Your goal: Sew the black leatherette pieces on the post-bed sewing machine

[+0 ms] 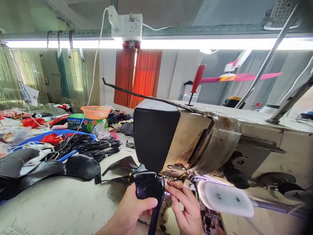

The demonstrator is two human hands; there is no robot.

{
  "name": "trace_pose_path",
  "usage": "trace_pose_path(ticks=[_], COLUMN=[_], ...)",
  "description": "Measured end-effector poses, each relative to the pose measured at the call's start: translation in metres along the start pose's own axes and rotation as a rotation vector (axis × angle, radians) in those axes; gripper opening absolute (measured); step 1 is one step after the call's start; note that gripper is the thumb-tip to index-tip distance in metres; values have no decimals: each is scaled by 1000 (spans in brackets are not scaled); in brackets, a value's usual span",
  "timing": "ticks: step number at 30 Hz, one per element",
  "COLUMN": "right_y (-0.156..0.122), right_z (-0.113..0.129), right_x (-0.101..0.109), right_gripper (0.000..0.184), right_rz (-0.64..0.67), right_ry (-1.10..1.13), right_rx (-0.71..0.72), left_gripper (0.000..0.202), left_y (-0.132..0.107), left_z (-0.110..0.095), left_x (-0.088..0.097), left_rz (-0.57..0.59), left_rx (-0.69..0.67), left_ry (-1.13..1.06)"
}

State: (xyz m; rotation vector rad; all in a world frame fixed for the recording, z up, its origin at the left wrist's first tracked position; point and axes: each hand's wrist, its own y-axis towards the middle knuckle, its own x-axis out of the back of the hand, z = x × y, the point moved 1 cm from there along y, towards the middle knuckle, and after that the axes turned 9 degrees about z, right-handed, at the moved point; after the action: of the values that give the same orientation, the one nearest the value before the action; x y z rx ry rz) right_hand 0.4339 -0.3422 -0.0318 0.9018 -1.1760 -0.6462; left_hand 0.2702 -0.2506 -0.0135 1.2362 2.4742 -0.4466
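My left hand (133, 207) grips a glossy black leather-like piece (146, 187), with the thumb laid across its front. A narrow strip of this piece hangs down between my hands. Its right edge sits at the sewing point of a worn, cream-coloured sewing machine (188, 140). My right hand (184, 205) is closed, fingers bent and their tips pressed at that edge beside a small metal part; its thumb is mostly hidden. The needle cannot be made out. Behind my left hand lie more black pieces (124, 164) on the white table (73, 205).
A lit white lamp (227, 199) stands close right of my right hand. Larger black pieces (83, 166) lie left, before a blue tray (56, 133) and bundled black strips (102, 145). An orange basket (95, 112) rests on a green box (75, 120). A red-handled screwdriver (198, 78) stands on the machine.
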Motion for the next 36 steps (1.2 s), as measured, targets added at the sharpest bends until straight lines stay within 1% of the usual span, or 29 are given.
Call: trace_pose_path(ticks=[6, 9, 13, 15, 18, 21, 24, 28, 33, 36], right_y=[-4, -5, -1, 1, 2, 1, 0, 0, 2, 2], right_z=[-4, -5, -2, 0, 2, 1, 0, 0, 0, 0], right_x=[-3, -4, -1, 1, 1, 0, 0, 0, 0, 0], right_gripper=[23, 23, 23, 22, 22, 22, 22, 22, 22, 22], right_rz=[-4, 13, 6, 0, -1, -19, -21, -19, -18, -6], right_ry=[10, 1, -14, -12, -4, -7, -20, -21, -27, -34], right_rx=[2, -10, -4, 0, -6, 0, 1, -2, 5, 3], left_gripper=[49, 47, 38, 35, 31, 27, 24, 22, 20, 19], left_y=[3, 6, 11, 12, 13, 13, 15, 19, 23, 26], left_z=[3, 6, 7, 6, 3, 2, 7, 14, 6, 0], left_x=[-3, -3, -1, -1, -4, -10, -11, -6, -10, -14], left_rz=[-44, -90, -121, -137, -202, -255, -263, -245, -282, -275], left_rx=[-34, -60, -110, -108, -113, -161, -157, -162, -148, -179], left_ry=[30, 76, 176, 236, 324, 381, 349, 303, 318, 308])
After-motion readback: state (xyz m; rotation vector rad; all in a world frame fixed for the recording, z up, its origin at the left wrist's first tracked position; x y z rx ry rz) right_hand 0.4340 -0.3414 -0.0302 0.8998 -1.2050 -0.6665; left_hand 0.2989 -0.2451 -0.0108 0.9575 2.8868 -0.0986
